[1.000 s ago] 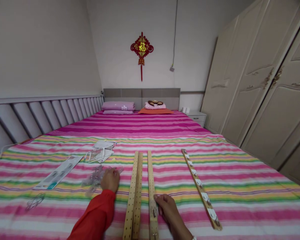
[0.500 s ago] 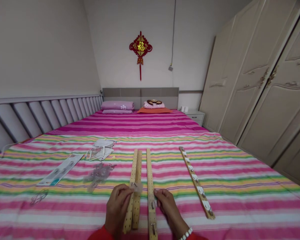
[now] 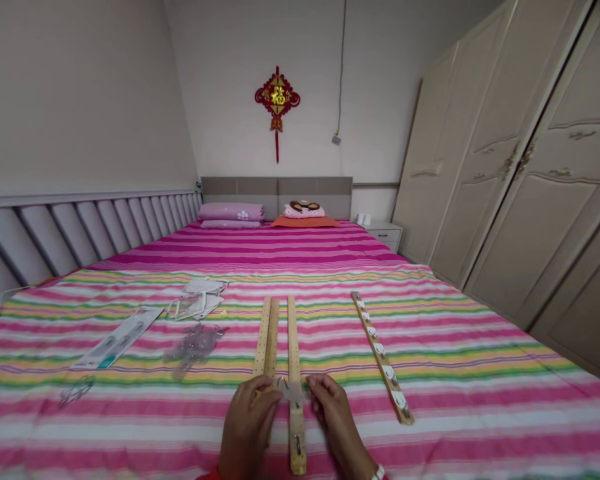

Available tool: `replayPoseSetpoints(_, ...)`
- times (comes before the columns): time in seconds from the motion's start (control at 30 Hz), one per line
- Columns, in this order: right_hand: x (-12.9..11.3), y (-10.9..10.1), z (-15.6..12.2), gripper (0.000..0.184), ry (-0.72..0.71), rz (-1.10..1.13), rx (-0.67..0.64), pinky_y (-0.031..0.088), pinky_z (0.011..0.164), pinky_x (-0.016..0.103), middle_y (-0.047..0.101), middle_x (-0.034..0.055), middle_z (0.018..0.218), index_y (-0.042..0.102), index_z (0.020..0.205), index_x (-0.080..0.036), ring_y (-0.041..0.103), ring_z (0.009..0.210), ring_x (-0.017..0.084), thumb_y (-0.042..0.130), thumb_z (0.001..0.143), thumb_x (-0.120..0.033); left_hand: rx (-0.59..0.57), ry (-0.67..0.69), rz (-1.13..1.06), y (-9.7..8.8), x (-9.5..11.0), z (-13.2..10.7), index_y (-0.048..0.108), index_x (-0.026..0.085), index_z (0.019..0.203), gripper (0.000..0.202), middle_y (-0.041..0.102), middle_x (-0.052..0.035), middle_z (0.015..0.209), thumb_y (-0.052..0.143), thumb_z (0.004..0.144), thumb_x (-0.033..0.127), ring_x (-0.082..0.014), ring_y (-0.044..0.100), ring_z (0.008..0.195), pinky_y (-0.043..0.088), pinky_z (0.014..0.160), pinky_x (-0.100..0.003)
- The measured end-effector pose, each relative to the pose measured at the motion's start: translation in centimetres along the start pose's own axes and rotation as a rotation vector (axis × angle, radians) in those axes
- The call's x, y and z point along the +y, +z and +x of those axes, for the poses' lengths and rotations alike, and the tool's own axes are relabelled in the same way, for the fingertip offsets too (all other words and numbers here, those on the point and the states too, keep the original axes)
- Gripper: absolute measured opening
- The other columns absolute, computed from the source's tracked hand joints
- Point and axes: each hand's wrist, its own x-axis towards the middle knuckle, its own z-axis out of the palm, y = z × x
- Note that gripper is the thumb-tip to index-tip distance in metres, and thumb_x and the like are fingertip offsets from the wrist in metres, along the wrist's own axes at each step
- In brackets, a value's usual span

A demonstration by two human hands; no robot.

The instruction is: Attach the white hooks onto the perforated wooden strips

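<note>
Both my hands meet low in the middle of the view over a wooden pegged strip lying lengthwise on the striped bedspread. My left hand pinches a small clear plastic hook above that strip. My right hand has its fingers closed at the strip's right edge, touching the same clear piece. A double wooden strip lies just left of them. A third strip carrying several white hooks lies to the right.
A heap of clear hooks, opened packets and a long card package lie left on the bed. Pillows sit at the headboard. A padded rail runs on the left, wardrobes on the right.
My left hand left the heap of clear hooks with one hook and brought it over the middle strip beside my right hand. The view shifted slightly.
</note>
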Motion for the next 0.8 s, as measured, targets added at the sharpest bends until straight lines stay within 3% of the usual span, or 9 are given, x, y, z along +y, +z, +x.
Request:
replayPoseSetpoints(0.07, -1.0, 0.5, -0.7, 0.025, -0.092, -0.063, -0.047, 0.045, 0.063, 0.026, 0.065, 0.0028, 0.071, 0.071, 0.076, -0.018, 0.058, 0.067, 0.015, 0.072, 0.071, -0.042, -0.019, 0.030, 0.026, -0.1, 0.1, 0.2, 0.068, 0.024, 0.087, 0.020, 0.064, -0.0078, 0.095, 0.050, 0.085, 0.014, -0.0166, 0.061, 0.088, 0.054, 0.073, -0.027)
replayPoseSetpoints(0.13, -2.0, 1.0, -1.3, 0.023, -0.187, -0.164, -0.086, 0.046, 0.075, 0.031, 0.067, 0.0063, 0.084, 0.074, 0.079, -0.019, 0.060, 0.083, 0.021, 0.072, 0.072, -0.041, -0.044, 0.044, 0.042, -0.1, 0.4, 0.4, 0.068, 0.024, 0.087, 0.022, 0.065, -0.0080, 0.096, 0.049, 0.085, 0.014, -0.0171, 0.061, 0.090, 0.053, 0.074, -0.028)
replayPoseSetpoints(0.3, -3.8, 1.9, -1.9, 0.014, -0.262, -0.259, -0.167, 0.046, 0.073, 0.031, 0.064, 0.0074, 0.093, 0.073, 0.073, -0.021, 0.059, 0.089, 0.024, 0.076, 0.066, -0.033, -0.088, 0.098, 0.059, 0.0, 1.3, 0.7, 0.068, 0.026, 0.090, 0.025, 0.066, -0.0071, 0.096, 0.047, 0.086, 0.014, -0.0173, 0.061, 0.090, 0.052, 0.077, -0.030)
replayPoseSetpoints(0.53, -3.3, 2.0, -2.6, 0.022, -0.108, 0.043, -0.118, 0.047, 0.069, 0.028, 0.067, 0.0045, 0.087, 0.060, 0.063, -0.020, 0.060, 0.079, 0.019, 0.080, 0.060, -0.029, -0.016, 0.073, 0.091, -0.3, 0.8, 0.2, 0.067, 0.026, 0.088, 0.022, 0.067, -0.0065, 0.096, 0.051, 0.083, 0.012, -0.0177, 0.061, 0.089, 0.049, 0.075, -0.029)
replayPoseSetpoints(0.8, -2.5, 2.3, -3.6, 0.025, 0.105, 0.208, -0.103, 0.047, 0.057, 0.025, 0.063, 0.0004, 0.065, 0.065, 0.072, -0.017, 0.058, 0.058, 0.013, 0.081, 0.063, -0.035, 0.047, 0.055, 0.084, -0.2, 0.7, -0.4, 0.068, 0.027, 0.089, 0.022, 0.068, -0.0057, 0.095, 0.054, 0.082, 0.012, -0.0178, 0.062, 0.089, 0.050, 0.075, -0.030)
